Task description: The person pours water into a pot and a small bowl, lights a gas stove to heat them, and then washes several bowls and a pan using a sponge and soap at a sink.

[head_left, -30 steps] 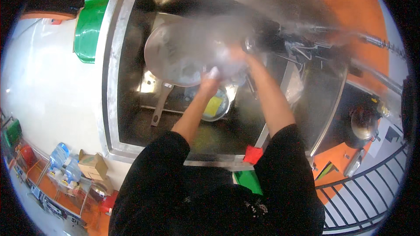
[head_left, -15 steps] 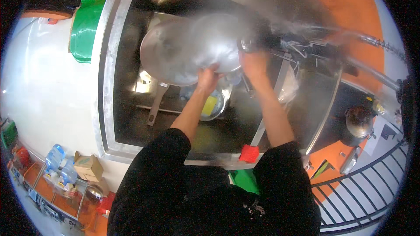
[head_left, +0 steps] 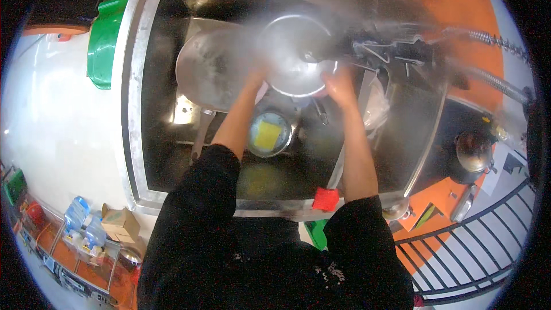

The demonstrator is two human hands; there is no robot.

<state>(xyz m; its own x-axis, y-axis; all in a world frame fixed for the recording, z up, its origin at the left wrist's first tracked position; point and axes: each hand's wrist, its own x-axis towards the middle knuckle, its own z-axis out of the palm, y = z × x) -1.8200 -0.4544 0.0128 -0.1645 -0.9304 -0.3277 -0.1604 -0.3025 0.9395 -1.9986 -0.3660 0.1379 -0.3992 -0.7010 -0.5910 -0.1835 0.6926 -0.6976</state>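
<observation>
A round silver metal bowl is held over the sink, its inside turned toward me. My right hand is closed on its right rim. At the lower left of the bowl my left hand grips it, blurred, with fingers partly hidden. Behind my left hand lies a large wide pan with its handle pointing toward me. Closer to me, a small round bowl holds suds and a yellow sponge. Mist or blur veils the area around the metal bowl.
A spring-hose tap reaches in from the right. A clear plastic bag lies near the sink's right divider. On the front edge sits a red cloth. Left of the sink stands a green bin; at right, a pot.
The metal bowl has shifted right, off the large pan, and its open side now shows. My left hand has moved left and up, my right hand slightly down. The sponge bowl is more visible.
</observation>
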